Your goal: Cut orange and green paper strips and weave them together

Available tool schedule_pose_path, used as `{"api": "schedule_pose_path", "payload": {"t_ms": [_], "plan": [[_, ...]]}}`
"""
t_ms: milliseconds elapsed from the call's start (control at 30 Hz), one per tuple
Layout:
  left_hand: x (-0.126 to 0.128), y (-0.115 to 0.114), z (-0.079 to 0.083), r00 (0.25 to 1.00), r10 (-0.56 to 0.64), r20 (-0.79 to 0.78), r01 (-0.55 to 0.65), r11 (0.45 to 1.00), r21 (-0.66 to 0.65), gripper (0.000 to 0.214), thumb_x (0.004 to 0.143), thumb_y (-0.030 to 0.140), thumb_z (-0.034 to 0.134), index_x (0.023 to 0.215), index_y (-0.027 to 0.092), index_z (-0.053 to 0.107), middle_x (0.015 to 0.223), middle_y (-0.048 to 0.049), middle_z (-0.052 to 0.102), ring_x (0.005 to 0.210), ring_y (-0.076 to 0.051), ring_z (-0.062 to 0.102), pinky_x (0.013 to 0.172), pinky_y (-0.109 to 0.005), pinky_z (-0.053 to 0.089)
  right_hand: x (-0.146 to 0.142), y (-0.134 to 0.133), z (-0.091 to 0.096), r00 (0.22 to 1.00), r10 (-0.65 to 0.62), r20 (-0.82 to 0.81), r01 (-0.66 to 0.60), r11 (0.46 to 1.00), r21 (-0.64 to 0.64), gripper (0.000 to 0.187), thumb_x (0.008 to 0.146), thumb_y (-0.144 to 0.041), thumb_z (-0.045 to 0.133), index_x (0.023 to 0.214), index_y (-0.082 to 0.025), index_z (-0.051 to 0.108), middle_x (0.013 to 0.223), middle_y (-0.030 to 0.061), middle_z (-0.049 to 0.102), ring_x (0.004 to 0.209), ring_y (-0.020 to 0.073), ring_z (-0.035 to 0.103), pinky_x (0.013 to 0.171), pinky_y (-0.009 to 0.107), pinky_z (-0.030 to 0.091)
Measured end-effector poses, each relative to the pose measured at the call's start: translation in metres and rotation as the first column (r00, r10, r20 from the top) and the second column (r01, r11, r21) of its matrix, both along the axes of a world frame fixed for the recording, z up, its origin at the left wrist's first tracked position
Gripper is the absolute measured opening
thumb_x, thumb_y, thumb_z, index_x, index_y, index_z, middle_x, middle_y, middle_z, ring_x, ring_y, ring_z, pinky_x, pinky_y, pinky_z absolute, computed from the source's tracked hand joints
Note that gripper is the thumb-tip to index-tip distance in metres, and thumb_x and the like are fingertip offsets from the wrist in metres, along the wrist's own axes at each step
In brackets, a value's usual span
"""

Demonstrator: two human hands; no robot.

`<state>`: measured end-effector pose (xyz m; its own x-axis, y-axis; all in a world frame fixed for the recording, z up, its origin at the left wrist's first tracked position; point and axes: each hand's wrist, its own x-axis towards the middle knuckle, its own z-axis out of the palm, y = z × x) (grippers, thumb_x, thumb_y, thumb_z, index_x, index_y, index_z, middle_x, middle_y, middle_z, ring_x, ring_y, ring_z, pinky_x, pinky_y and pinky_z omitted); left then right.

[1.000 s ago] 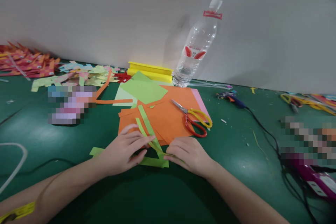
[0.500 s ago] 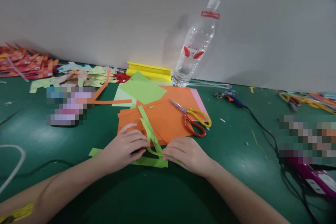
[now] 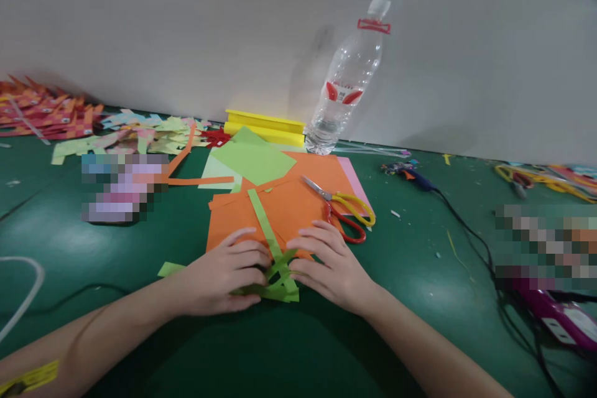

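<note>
My left hand (image 3: 228, 277) has its fingers curled over one end of a green paper strip (image 3: 280, 264). The strip's other end is between the fingers of my right hand (image 3: 329, 267). Between my hands, it crosses a second green strip (image 3: 262, 214), which lies slanted over orange paper sheets (image 3: 237, 217). More green paper (image 3: 280, 293) lies flat at the near side, partly covered by my left hand. Just beyond my right hand rest scissors (image 3: 347, 205) with one yellow and one red handle. My fingertips are partly hidden.
A tilted-looking plastic bottle (image 3: 342, 81) stands at the back by yellow folded paper (image 3: 265, 127). Paper scraps (image 3: 153, 134) and red-orange woven pieces (image 3: 51, 112) lie back left. A corded tool (image 3: 420, 180) and a purple power strip (image 3: 550, 311) are at right.
The held green strip has been lowered and now runs across the slanted strip. My left hand has come down slightly toward me, and my right hand's fingers have lifted and spread more.
</note>
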<state>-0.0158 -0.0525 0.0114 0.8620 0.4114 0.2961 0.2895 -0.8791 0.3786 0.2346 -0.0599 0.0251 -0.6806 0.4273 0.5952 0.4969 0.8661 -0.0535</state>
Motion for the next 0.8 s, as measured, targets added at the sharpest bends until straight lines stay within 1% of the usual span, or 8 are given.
{"api": "schedule_pose_path", "payload": {"t_ms": [67, 133, 233, 367, 467, 533, 667, 800], "plan": [[0.0012, -0.0018, -0.0006, 0.999, -0.047, 0.02, 0.046, 0.999, 0.025, 0.007, 0.088, 0.023, 0.055, 0.091, 0.019, 0.059, 0.101, -0.0048, 0.064, 0.11, -0.019, 0.053, 0.112, -0.043, 0.02, 0.0004, -0.0008, 0.0012, 1.0, -0.02, -0.009, 0.02, 1.0, -0.001, 0.007, 0.087, -0.024, 0.059, 0.083, -0.021, 0.064, 0.115, 0.0051, 0.065, 0.119, 0.0214, 0.048, 0.104, 0.044, 0.037], [0.0019, -0.0028, -0.0027, 0.997, -0.065, 0.038, 0.063, 0.997, 0.048, 0.007, 0.088, 0.023, 0.054, 0.091, 0.019, 0.058, 0.101, -0.0057, 0.064, 0.11, -0.02, 0.053, 0.112, -0.044, 0.02, 0.0002, -0.0006, 0.0011, 1.0, -0.027, 0.007, 0.027, 1.0, -0.013, 0.008, 0.087, -0.024, 0.059, 0.082, -0.021, 0.064, 0.119, 0.0064, 0.063, 0.125, 0.023, 0.044, 0.105, 0.046, 0.036], [0.0018, -0.0021, -0.0059, 0.997, -0.059, 0.043, 0.056, 0.996, 0.071, 0.007, 0.089, 0.023, 0.054, 0.091, 0.018, 0.058, 0.099, -0.0055, 0.065, 0.108, -0.019, 0.054, 0.111, -0.043, 0.022, -0.0001, 0.0009, -0.0011, 0.998, -0.045, 0.035, 0.046, 0.998, -0.032, 0.01, 0.088, -0.025, 0.057, 0.081, -0.021, 0.062, 0.119, 0.0048, 0.065, 0.125, 0.0221, 0.046, 0.108, 0.048, 0.03], [0.001, -0.0004, -0.006, 0.997, -0.039, 0.061, 0.034, 0.996, 0.086, 0.007, 0.09, 0.022, 0.053, 0.093, 0.017, 0.058, 0.098, -0.0049, 0.065, 0.104, -0.018, 0.056, 0.112, -0.043, 0.022, 0.0002, 0.0027, -0.0054, 0.997, -0.069, 0.039, 0.072, 0.995, -0.075, 0.01, 0.088, -0.025, 0.058, 0.08, -0.021, 0.061, 0.11, 0.0011, 0.069, 0.118, 0.02, 0.053, 0.112, 0.05, 0.022], [0.0008, -0.0006, -0.0043, 0.997, -0.029, 0.069, 0.023, 0.996, 0.089, 0.008, 0.09, 0.023, 0.053, 0.092, 0.018, 0.058, 0.097, -0.0039, 0.066, 0.102, -0.017, 0.058, 0.112, -0.041, 0.022, 0.0002, 0.003, -0.0075, 0.997, -0.081, 0.015, 0.082, 0.99, -0.117, 0.009, 0.088, -0.026, 0.059, 0.08, -0.022, 0.062, 0.102, -0.0008, 0.071, 0.112, 0.0191, 0.057, 0.114, 0.052, 0.014], [0.0006, -0.0008, -0.0034, 0.997, -0.017, 0.076, 0.01, 0.996, 0.093, 0.009, 0.091, 0.024, 0.052, 0.092, 0.018, 0.059, 0.096, -0.0031, 0.067, 0.1, -0.016, 0.059, 0.112, -0.04, 0.022, -0.0003, 0.0029, -0.0073, 0.996, -0.089, -0.007, 0.087, 0.988, -0.129, 0.008, 0.087, -0.026, 0.06, 0.08, -0.023, 0.062, 0.095, -0.002, 0.072, 0.107, 0.0183, 0.059, 0.114, 0.052, 0.012], [-0.0004, -0.0001, -0.0022, 0.997, 0.022, 0.072, -0.029, 0.995, 0.092, 0.01, 0.092, 0.027, 0.052, 0.091, 0.02, 0.059, 0.095, -0.0019, 0.068, 0.099, -0.015, 0.06, 0.111, -0.039, 0.023, -0.0013, 0.0026, -0.0038, 0.99, -0.12, -0.073, 0.109, 0.985, -0.135, 0.008, 0.086, -0.023, 0.061, 0.079, -0.023, 0.063, 0.081, -0.0043, 0.071, 0.094, 0.0156, 0.062, 0.114, 0.049, 0.014], [-0.0008, 0.0006, -0.0008, 0.995, 0.063, 0.083, -0.071, 0.993, 0.092, 0.013, 0.091, 0.03, 0.054, 0.085, 0.02, 0.059, 0.09, -0.0002, 0.067, 0.092, -0.014, 0.061, 0.11, -0.038, 0.024, -0.0011, 0.0025, -0.0029, 0.99, -0.114, -0.085, 0.101, 0.985, -0.14, 0.011, 0.085, -0.018, 0.061, 0.076, -0.023, 0.061, 0.076, -0.0042, 0.07, 0.084, 0.0144, 0.063, 0.112, 0.047, 0.018]]}}
